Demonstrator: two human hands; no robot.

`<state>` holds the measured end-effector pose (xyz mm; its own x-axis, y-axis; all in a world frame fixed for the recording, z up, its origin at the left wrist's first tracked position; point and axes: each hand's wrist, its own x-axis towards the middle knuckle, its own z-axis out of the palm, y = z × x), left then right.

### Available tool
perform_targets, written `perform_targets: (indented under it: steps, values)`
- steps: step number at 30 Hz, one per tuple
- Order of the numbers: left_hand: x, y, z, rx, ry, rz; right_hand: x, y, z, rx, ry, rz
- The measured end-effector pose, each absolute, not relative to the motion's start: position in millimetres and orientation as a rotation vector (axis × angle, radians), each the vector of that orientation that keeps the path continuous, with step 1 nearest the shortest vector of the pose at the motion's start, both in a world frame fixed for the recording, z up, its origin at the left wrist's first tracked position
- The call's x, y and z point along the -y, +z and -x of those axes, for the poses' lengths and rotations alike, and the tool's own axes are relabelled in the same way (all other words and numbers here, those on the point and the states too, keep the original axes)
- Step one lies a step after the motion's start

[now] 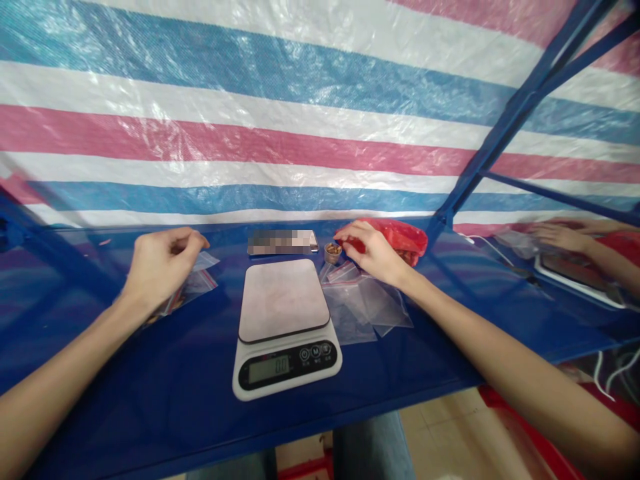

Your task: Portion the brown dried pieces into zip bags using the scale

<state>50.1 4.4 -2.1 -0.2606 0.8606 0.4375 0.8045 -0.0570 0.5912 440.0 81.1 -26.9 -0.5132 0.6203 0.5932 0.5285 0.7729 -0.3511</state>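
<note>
My left hand [163, 263] hovers over the left part of the blue table, fingers curled in and thumb drawn up to them. Anything in that grip is hidden. Beneath and beside it lie small clear zip bags [203, 281] with something brownish inside. My right hand [370, 248] has thumb and fingers apart, close beside a small cup [332, 253] of little brown pieces. I cannot tell whether the fingertips touch the cup. A red plastic bag [407, 239] with similar brown pieces lies behind this hand. Flat clear zip bags [363, 303] are spread below it.
A white digital scale [285, 303] reading 0.0 stands between my hands. Behind it lies a flat rectangular object [283, 243], partly blurred. Blue metal frame bars [500, 133] and a striped sheet [240, 140] border the table. Another person's hand [560, 237] is at the right beside another scale [575, 280].
</note>
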Motion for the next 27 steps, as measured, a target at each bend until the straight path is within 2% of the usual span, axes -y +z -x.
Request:
perform_targets:
  steps: [9, 17, 23, 27]
  values:
    - [-4.4, -3.8, -48.7, -2.118, 1.240, -1.844, -76.2, -29.0, -433.3, 2.329, 0.178, 0.964]
    - [-7.8, -7.4, -43.8, -2.121, 1.229, -1.886, -71.7, -32.0, -425.5, 2.188, 0.391, 1.019]
    - [-5.3, -4.0, -47.0, -2.146, 1.209, -1.876, -79.1, -14.2, -444.3, 2.102, 0.235, 1.015]
    - [-3.7, -2.9, -47.2, -2.149, 1.224, -1.903, -99.2, -1.5, -481.0, 2.007, 0.146, 1.250]
